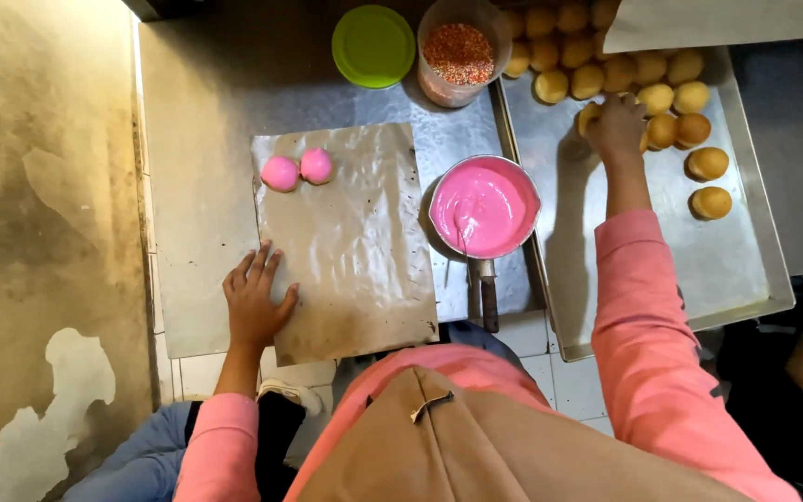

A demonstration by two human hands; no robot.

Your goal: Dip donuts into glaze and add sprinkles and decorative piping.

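My left hand [255, 296] lies flat, fingers spread, on the near left corner of a sheet of brown paper [355, 251]. Two pink-coated balls [297, 169] sit side by side at the paper's far left. My right hand [617, 127] reaches into a metal tray [699, 260] and closes on a golden dough ball [589, 117] among several others. A small metal pot of pink glaze [485, 206] stands between paper and tray, its dark handle pointing toward me.
A clear tub of coloured sprinkles [457, 53] and its green lid [374, 45] stand at the far side of the steel counter [206, 112]. A white sheet [717, 23] covers the tray's far right. A stained floor [39, 232] lies left.
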